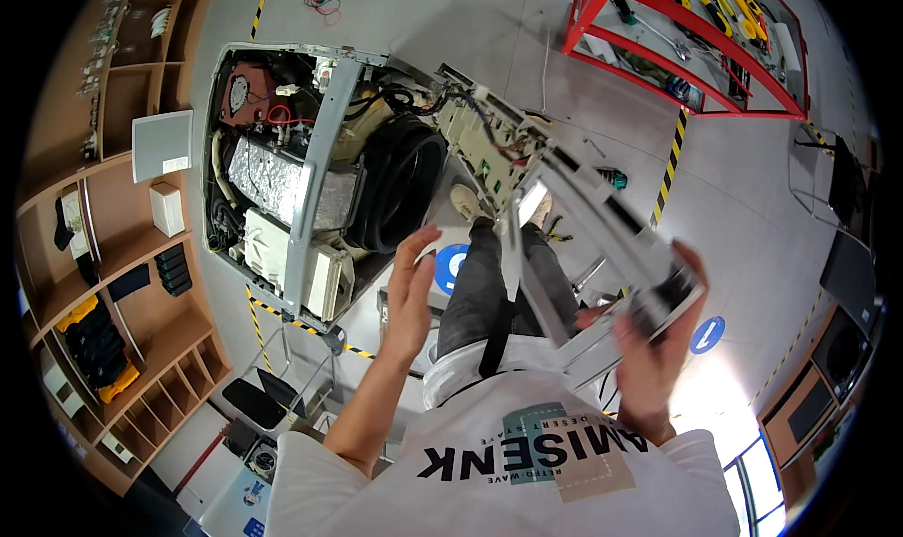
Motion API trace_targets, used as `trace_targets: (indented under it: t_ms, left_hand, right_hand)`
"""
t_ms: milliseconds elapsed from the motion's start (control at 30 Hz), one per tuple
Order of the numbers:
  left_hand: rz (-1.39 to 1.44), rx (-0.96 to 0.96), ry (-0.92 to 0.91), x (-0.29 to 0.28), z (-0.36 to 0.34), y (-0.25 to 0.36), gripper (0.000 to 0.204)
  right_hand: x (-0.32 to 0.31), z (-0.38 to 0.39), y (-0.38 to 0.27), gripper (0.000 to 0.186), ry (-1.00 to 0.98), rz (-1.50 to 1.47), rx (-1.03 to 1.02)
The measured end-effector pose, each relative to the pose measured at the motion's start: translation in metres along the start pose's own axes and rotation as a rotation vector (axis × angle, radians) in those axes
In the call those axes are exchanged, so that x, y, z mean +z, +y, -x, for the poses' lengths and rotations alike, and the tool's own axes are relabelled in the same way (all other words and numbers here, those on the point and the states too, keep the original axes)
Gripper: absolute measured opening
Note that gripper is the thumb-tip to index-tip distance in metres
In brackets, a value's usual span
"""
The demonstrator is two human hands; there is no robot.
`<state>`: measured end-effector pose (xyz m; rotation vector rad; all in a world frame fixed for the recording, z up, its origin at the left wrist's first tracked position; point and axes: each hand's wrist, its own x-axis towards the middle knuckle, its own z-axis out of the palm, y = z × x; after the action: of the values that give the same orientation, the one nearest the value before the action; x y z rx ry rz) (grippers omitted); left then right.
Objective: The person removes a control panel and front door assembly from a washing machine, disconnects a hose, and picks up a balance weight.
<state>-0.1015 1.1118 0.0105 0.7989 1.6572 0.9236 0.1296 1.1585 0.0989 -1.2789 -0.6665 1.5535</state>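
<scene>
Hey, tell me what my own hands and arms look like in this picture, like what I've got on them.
Your left hand and right hand are bare, with no gloves, and I see no watch or bracelet. Your forearms are uncovered below loose, plain white short sleeves.

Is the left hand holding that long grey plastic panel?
No, the bare left hand is open and empty; the right hand grips the panel.
</scene>
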Motion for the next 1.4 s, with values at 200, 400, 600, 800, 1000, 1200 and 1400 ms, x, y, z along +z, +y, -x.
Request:
trace_targets:
  t_ms: [200, 400, 600, 800, 1000, 1200, 1400]
  left_hand:
    - [0.072, 0.022, -0.336, -0.039, 0.018, 0.076, 0.066]
    - [-0.107, -0.143, -0.481, -0.068, 0.060, 0.136, 0.078]
    - [-0.774, -0.109, -0.388, -0.104, 0.078, 0.136, 0.061]
    - [-0.814, -0.161, 0.153, -0.164, 0.102, 0.090, 0.038]
    - [-0.981, 0.101, 0.550, -0.263, 0.070, 0.095, 0.051]
    - [-0.926, 0.232, 0.297, -0.388, -0.010, 0.161, 0.034]
    - [-0.633, 0.239, 0.359, -0.436, -0.064, 0.222, 0.031]
  right_hand:
    - [0.031, 0.036, 0.031, 0.087, -0.427, 0.343, -0.172]
    - [0.084, 0.055, 0.046, 0.083, -0.662, -0.098, 0.097]
    - [0.113, 0.061, 0.065, 0.095, -0.929, -0.082, 0.094]
    - [0.118, 0.047, 0.078, 0.091, -1.181, 0.092, 0.016]
    - [0.084, 0.020, 0.135, 0.039, -1.047, 0.363, -0.009]
    - [0.040, -0.034, 0.188, 0.031, -0.884, 0.633, 0.119]
    - [0.021, -0.140, 0.271, 0.051, -0.454, 0.628, 0.180]
